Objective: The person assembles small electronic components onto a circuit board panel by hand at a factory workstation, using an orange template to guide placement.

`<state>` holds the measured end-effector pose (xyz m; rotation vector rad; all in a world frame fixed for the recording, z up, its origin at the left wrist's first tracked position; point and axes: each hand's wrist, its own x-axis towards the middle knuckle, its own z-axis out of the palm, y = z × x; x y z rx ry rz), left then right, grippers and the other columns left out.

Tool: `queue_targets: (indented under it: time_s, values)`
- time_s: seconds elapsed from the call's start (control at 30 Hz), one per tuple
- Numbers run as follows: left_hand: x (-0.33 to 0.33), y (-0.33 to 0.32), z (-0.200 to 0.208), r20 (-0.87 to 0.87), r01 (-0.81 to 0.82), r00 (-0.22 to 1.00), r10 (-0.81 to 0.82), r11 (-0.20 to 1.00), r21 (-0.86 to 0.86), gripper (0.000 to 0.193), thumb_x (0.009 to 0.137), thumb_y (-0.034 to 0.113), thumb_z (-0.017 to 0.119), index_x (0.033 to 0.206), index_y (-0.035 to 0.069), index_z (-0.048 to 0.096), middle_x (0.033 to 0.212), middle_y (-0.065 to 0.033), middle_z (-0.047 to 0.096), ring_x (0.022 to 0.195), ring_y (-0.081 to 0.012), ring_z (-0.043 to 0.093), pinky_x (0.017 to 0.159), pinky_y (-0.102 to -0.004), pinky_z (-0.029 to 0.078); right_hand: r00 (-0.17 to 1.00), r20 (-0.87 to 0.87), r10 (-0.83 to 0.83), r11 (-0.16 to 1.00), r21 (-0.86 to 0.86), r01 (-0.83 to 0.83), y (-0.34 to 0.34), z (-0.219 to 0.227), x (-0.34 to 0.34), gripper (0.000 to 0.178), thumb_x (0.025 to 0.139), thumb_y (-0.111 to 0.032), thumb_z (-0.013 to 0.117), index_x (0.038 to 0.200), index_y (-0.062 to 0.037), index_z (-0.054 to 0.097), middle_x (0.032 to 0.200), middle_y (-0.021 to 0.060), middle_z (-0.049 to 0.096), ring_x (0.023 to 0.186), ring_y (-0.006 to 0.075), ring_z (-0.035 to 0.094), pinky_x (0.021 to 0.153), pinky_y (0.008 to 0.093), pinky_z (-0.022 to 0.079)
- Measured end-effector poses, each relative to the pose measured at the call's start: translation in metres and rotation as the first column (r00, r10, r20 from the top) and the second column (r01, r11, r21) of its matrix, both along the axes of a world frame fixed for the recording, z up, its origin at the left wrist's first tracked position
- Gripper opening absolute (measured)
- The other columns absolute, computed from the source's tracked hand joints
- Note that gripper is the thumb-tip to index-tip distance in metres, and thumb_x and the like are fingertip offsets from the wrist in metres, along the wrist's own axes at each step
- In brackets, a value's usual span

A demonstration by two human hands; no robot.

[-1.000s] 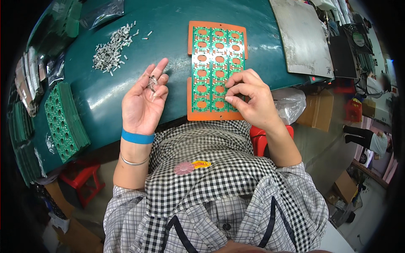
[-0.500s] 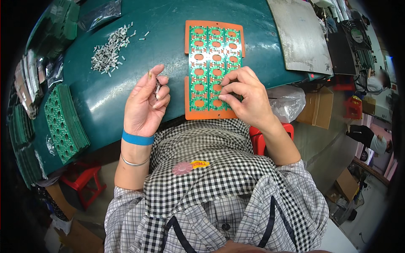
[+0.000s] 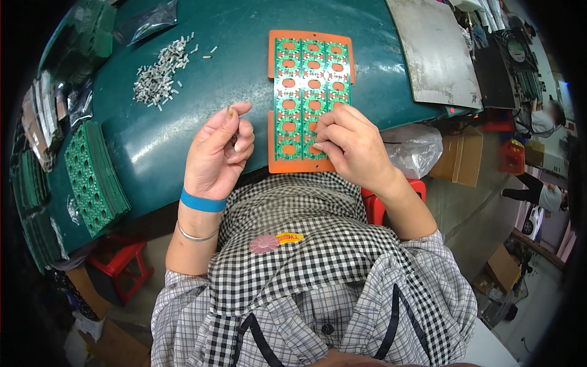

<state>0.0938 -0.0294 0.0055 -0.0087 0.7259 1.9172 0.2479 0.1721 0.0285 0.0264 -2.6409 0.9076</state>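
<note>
A green circuit board panel (image 3: 301, 92) with rows of oval cut-outs lies on an orange carrier plate (image 3: 282, 166) at the table's near edge. Over its lower right part, my right hand (image 3: 354, 144) is closed in a pinch, fingertips at the board; whatever they hold is too small to make out. Left of the board, my left hand (image 3: 215, 153) is raised palm up with curled fingers. Small silvery parts show between thumb and fingers, mostly hidden. A loose pile of similar small silvery parts (image 3: 160, 79) lies farther left.
Stacked green boards (image 3: 98, 177) stand at the table's left edge, near a clear plastic bag (image 3: 143, 21). A grey metal plate (image 3: 435, 52) lies far right. Beside the table are a cardboard box (image 3: 460, 156) and red stools (image 3: 122, 268). A person (image 3: 544, 194) is in the background.
My left hand has shifted slightly right and its fingers have curled further over the small parts. My right hand has moved slightly left and down, still pinching at the board.
</note>
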Motion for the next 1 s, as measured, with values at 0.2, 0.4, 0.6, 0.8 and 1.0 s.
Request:
queue_targets:
  time_s: [0.2,0.4,0.6,0.8,1.0]
  values:
    - [0.003,0.004,0.002,0.003,-0.019,1.0,0.019,0.999,0.035,0.023,0.099,0.012,0.051,0.117,-0.001,0.055,0.083,-0.0045,0.058,0.066,-0.0082,0.045,0.051,-0.0169,0.034,1.0,0.013,-0.023,0.996,0.083,0.022,-0.004,0.0,0.003,0.016,0.068,0.001,0.072,0.078,0.0002,0.06,0.087,0.0088,0.059,0.086,0.0274,0.059,0.073,0.037,0.05]
    - [0.002,0.002,0.004,-0.035,-0.036,0.999,0.035,0.998,-0.042,0.022,0.096,0.009,0.056,0.114,-0.002,0.057,0.095,-0.0118,0.065,0.072,-0.0101,0.054,0.053,-0.0168,0.038,0.992,0.069,-0.106,0.986,-0.125,0.114,-0.002,0.001,0.004,0.013,0.071,0.005,0.069,0.076,0.0017,0.058,0.092,0.0105,0.058,0.088,0.0288,0.059,0.075,0.0371,0.049]
    - [0.001,-0.002,0.001,0.022,0.019,1.0,-0.02,0.998,0.054,0.016,0.095,0.009,0.057,0.107,-0.001,0.06,0.103,-0.016,0.065,0.081,-0.0129,0.058,0.054,-0.0175,0.04,0.989,0.076,-0.128,0.98,-0.146,0.138,-0.002,-0.002,0.005,0.013,0.071,0.005,0.07,0.077,0.0026,0.058,0.092,0.0105,0.058,0.088,0.0286,0.058,0.076,0.0373,0.049]
    - [0.006,0.001,-0.001,-0.087,-0.052,0.995,0.048,0.998,-0.045,0.019,0.097,0.016,0.057,0.101,-0.001,0.06,0.093,-0.0069,0.059,0.073,-0.0097,0.047,0.053,-0.0166,0.036,0.991,0.044,-0.123,0.984,-0.128,0.128,-0.002,-0.003,0.003,0.013,0.071,0.005,0.07,0.079,0.0033,0.06,0.091,0.01,0.057,0.086,0.028,0.058,0.073,0.0371,0.049]
    - [0.005,-0.003,0.0,-0.067,0.007,0.998,-0.008,1.0,-0.016,0.018,0.097,0.017,0.058,0.101,-0.001,0.06,0.087,-0.0044,0.056,0.07,-0.0075,0.044,0.051,-0.0161,0.034,0.994,-0.006,-0.113,0.991,-0.068,0.112,-0.002,-0.004,0.002,0.014,0.07,0.004,0.072,0.08,0.0027,0.061,0.09,0.0097,0.058,0.085,0.0275,0.059,0.072,0.0368,0.05]
